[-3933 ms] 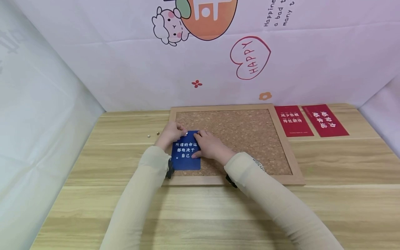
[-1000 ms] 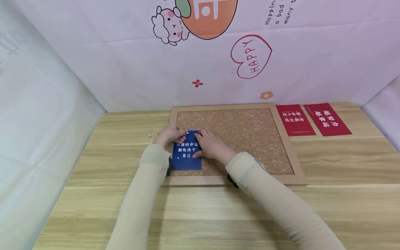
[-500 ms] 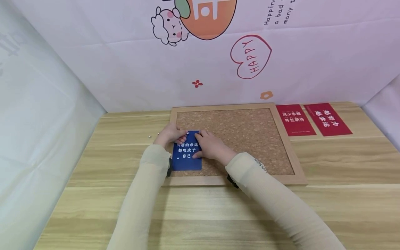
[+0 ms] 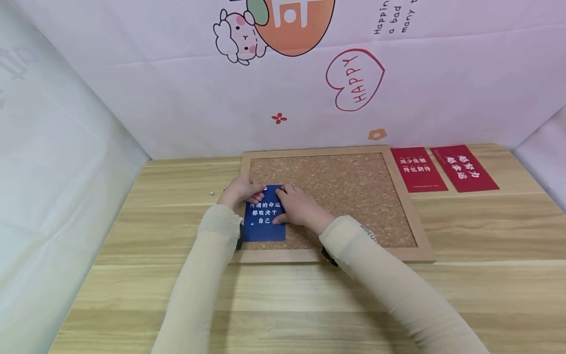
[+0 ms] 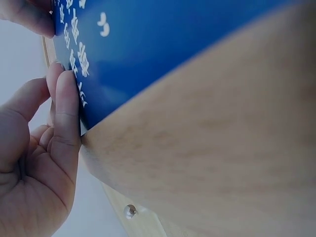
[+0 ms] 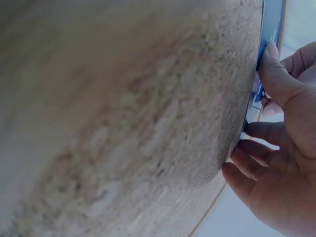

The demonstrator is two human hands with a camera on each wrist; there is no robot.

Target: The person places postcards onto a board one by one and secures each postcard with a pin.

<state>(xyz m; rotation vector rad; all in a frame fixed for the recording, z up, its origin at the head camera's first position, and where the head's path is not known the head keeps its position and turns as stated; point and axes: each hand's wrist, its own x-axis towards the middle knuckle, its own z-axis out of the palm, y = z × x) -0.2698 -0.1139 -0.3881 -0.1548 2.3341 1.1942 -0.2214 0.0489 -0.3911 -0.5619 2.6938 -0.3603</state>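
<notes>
On the framed corkboard [image 4: 345, 196] lies a dark blue card [image 4: 265, 233] with white lettering, at the board's left side. My left hand [image 4: 240, 191] is at the card's top edge, its thumb and forefinger on a small silver thumbtack [image 4: 265, 188]. In the left wrist view its other fingers bend in beside the card. My right hand [image 4: 301, 206] spreads over the card's right edge, thumb on the card's face and forefinger near the top right corner. Its other fingertips touch the cork in the right wrist view.
Two red cards, one nearer [image 4: 419, 170] and one farther right [image 4: 464, 168], lie right of the board. A loose thumbtack [image 4: 212, 193] sits on the wooden table [image 4: 155, 216] to the left, with another partly hidden by my left hand. A printed white cloth [image 4: 190, 108] stands behind.
Since the earliest frame my left hand has shifted slightly, its thumb now lying flatter at the tack and its fingers lower over the card. Over the last second hardly anything moves.
</notes>
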